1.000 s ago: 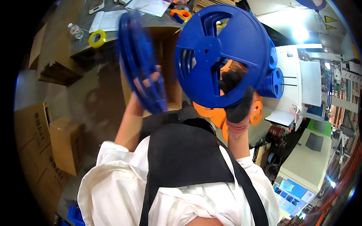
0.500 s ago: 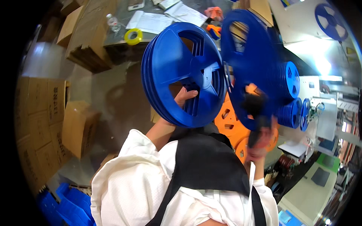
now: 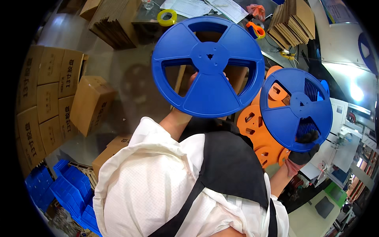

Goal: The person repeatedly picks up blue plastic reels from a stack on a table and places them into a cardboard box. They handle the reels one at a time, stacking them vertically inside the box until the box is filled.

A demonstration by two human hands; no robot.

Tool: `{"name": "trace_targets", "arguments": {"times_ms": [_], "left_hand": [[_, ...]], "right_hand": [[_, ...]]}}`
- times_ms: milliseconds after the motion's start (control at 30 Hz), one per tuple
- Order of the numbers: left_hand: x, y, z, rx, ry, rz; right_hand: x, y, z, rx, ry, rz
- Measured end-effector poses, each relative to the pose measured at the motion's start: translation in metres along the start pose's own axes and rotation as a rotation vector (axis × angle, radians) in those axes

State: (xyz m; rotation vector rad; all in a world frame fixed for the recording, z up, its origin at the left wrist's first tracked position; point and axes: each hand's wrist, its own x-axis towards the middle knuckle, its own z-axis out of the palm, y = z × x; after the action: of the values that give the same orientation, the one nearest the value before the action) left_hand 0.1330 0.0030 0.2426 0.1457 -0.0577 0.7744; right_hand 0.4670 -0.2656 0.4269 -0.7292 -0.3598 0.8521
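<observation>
A big blue reel (image 3: 208,66) is held up by the left hand (image 3: 193,81) through a spoke gap, a reel stack (image 3: 297,108) is pinched at the rim by the gloved right hand (image 3: 306,148), both probably light, stiff plastic.

a packing workshop or small factory floor. stacked cardboard boxes (image 3: 43,98) and blue plastic bins (image 3: 67,189) lie left of the hands, with flattened cartons (image 3: 294,23), tape rolls (image 3: 167,16) and paperwork (image 3: 205,8) on the bench beyond them.
</observation>
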Motion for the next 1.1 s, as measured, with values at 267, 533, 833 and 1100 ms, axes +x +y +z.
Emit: {"name": "trace_targets", "arguments": {"times_ms": [267,533,833,1100], "left_hand": [[-0.014,0.012,0.044,-0.062,0.193,-0.018],[-0.042,0.041,0.056,0.109,0.198,-0.065],[-0.012,0.031,0.045,0.253,0.467,-0.152],[0.000,0.005,0.041,0.289,0.264,-0.199]], "right_hand": [[-0.001,0.024,0.025,-0.107,0.084,-0.163],[0.012,0.034,0.054,0.231,-0.040,0.021],[0.036,0.070,0.136,-0.287,0.214,-0.005],[0.006,0.208,0.235,-1.473,-0.792,-0.013]]}}
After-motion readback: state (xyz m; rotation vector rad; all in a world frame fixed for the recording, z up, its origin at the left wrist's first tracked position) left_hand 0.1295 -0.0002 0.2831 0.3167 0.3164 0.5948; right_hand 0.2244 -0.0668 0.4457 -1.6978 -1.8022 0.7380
